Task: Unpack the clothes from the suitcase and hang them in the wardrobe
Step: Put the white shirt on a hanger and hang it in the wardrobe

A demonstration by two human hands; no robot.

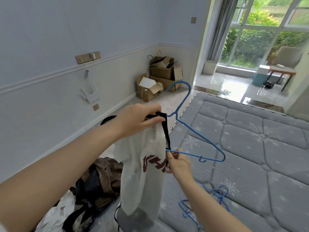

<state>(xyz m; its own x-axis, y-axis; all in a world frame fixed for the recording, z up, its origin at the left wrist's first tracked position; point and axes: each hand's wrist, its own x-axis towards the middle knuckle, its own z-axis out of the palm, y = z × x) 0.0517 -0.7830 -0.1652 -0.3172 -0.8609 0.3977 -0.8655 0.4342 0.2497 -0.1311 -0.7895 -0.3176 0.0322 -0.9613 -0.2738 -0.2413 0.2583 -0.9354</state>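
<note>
A white garment with dark red print and black trim hangs in front of me. My left hand grips its black collar at the top. My right hand pinches the lower bar of a blue wire hanger, whose left end sits at the garment's edge. The hanger's hook points up and away. Below, a pile of clothes, brown and black, lies at the bed's edge; the suitcase itself is hard to make out. No wardrobe is in view.
A grey quilted mattress fills the right side, with several spare blue hangers lying on it. Cardboard boxes are stacked in the far corner. A router hangs on the left wall. A chair stands by the window.
</note>
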